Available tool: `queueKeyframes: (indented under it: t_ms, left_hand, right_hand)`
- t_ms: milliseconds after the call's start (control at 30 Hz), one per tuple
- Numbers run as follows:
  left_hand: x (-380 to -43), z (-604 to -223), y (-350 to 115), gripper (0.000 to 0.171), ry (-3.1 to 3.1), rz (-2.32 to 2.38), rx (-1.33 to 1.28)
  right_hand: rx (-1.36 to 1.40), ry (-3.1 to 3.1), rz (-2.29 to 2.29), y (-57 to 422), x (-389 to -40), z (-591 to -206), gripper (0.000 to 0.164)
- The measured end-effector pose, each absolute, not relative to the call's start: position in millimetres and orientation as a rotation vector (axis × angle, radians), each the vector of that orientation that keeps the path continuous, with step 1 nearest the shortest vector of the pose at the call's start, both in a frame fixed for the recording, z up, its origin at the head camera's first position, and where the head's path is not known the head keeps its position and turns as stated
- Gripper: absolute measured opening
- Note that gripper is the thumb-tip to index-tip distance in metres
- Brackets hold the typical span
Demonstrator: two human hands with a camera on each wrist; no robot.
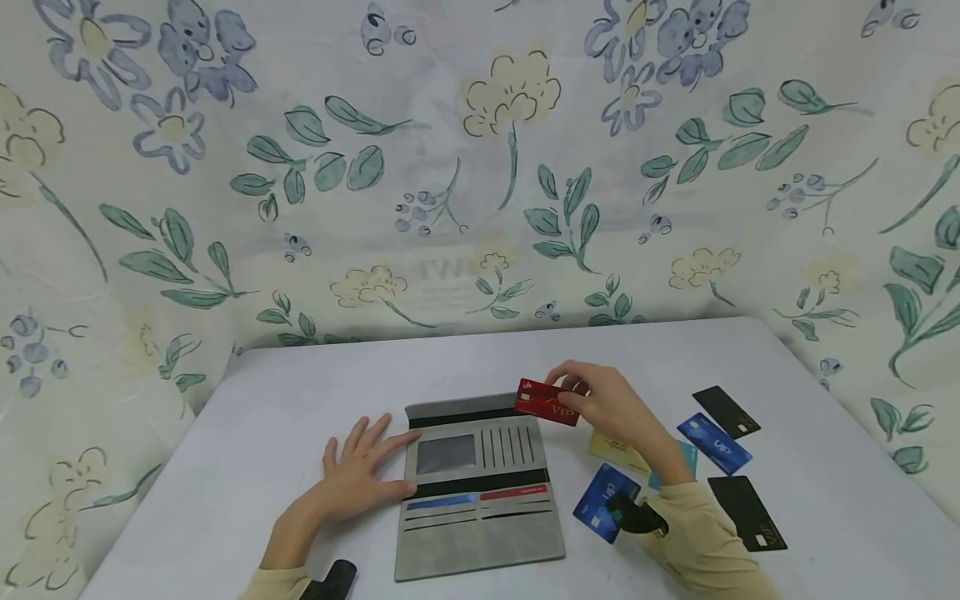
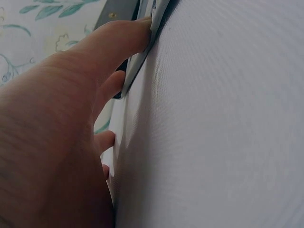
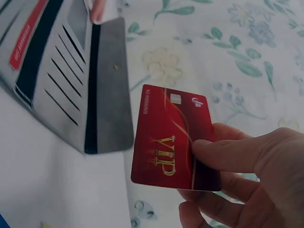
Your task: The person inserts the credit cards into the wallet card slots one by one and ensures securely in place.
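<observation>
An unfolded grey wallet (image 1: 480, 550) lies on the white table, with a clear window and several card slots. A blue card (image 1: 442, 502) and a red card (image 1: 513, 492) sit side by side in its lower slots. My left hand (image 1: 358, 475) is spread at the wallet's left edge, thumb and index fingertip touching it, as the left wrist view also shows. Over the wallet's upper right corner, my right hand (image 1: 603, 400) pinches a red VIP card (image 3: 164, 137) between thumb and fingers. The card's printed face and chip show in the right wrist view.
Right of the wallet lie a blue card (image 1: 600, 500), a yellow card (image 1: 618, 451) and a light blue card (image 1: 687, 457), partly under my right forearm. Farther right are a black card (image 1: 726, 412), another blue card (image 1: 714, 442) and a second black card (image 1: 746, 512). A floral curtain stands behind.
</observation>
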State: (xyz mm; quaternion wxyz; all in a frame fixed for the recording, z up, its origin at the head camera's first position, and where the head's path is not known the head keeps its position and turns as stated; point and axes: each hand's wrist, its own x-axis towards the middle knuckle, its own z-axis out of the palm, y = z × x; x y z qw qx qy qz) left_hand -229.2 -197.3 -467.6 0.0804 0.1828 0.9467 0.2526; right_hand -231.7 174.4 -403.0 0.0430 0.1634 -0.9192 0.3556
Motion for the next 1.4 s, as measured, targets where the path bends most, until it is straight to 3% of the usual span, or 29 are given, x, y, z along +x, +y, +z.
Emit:
queueKeyframes:
  t_ms: [900, 1400]
  left_hand:
    - [-228.9, -465.6, -195.2, 0.072, 2.822, 0.743, 0.525]
    - [-228.7, -465.9, -195.0, 0.071, 2.844, 0.733, 0.543]
  right_hand:
    - [0.769, -2.807, 1.154, 87.7, -208.3, -430.6, 0.022]
    - [0.905, -2.842, 1.122, 62.3, -195.1, -439.5, 0.019]
